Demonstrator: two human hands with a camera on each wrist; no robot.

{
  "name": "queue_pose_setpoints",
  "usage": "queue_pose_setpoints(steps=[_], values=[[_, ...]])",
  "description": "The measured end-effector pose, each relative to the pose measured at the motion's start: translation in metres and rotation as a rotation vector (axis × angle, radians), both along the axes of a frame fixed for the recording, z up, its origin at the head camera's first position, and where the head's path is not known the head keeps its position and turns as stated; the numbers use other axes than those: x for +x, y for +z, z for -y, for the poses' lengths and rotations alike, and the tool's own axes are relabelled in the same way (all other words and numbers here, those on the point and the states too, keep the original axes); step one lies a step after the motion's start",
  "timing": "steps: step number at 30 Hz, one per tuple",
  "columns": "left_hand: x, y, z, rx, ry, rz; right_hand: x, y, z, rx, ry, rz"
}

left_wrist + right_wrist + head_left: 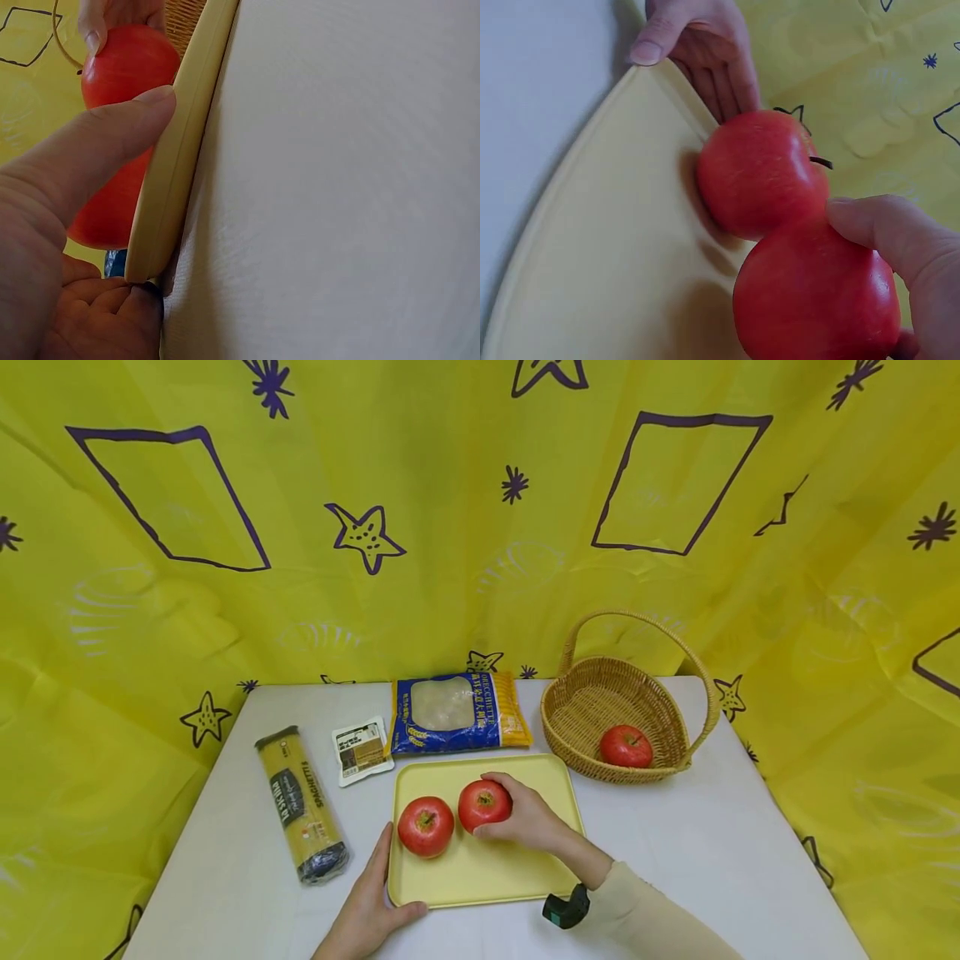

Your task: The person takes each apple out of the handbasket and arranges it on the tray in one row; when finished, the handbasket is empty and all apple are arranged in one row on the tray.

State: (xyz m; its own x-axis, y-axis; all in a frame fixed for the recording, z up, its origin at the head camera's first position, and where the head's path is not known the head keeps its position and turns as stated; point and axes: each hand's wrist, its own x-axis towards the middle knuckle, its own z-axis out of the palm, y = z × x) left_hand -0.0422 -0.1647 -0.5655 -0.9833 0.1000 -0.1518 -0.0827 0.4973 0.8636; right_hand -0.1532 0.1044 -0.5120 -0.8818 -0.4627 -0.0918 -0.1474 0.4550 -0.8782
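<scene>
Near the middle of the pale yellow tray [495, 881], my right hand [536, 818] grips a red apple [482, 803] between thumb and fingers. Another red apple [426, 828] sits at the tray's left side, close beside the held one. My left hand [367, 893] holds the tray's near left corner, thumb at the front edge and fingers along the left side. The left wrist view shows that thumb [112, 139] against the tray rim [184, 142]. In the right wrist view, the held apple [814, 296] partly overlaps the other apple [757, 176].
A wicker basket [562, 718] with a tall handle stands back right, a red apple [626, 747] inside. Behind the tray lies a blue and yellow orecchiette bag [450, 714]. To the left are a small flat packet [362, 752] and a spaghetti pack [300, 802]. Yellow curtain surrounds the white table.
</scene>
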Motion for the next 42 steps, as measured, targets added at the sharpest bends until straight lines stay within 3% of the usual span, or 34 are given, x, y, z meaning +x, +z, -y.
queue_pose_setpoints(steps=[11,21,34,38,42], values=[[0.000,0.001,0.001,-0.020,-0.015,-0.012,0.003,-0.012,0.003,0.010,0.020,-0.001],[0.000,0.002,0.001,0.000,-0.028,-0.025,0.003,-0.008,0.005,0.026,0.030,0.020],[0.000,0.003,0.001,-0.022,-0.023,-0.048,0.006,-0.016,0.005,-0.007,0.053,0.002],[0.001,0.003,0.001,-0.031,-0.024,-0.074,0.007,-0.011,0.003,0.017,0.046,0.000],[0.001,0.002,0.001,-0.034,-0.022,-0.069,0.005,0.005,-0.005,0.023,0.031,-0.021]])
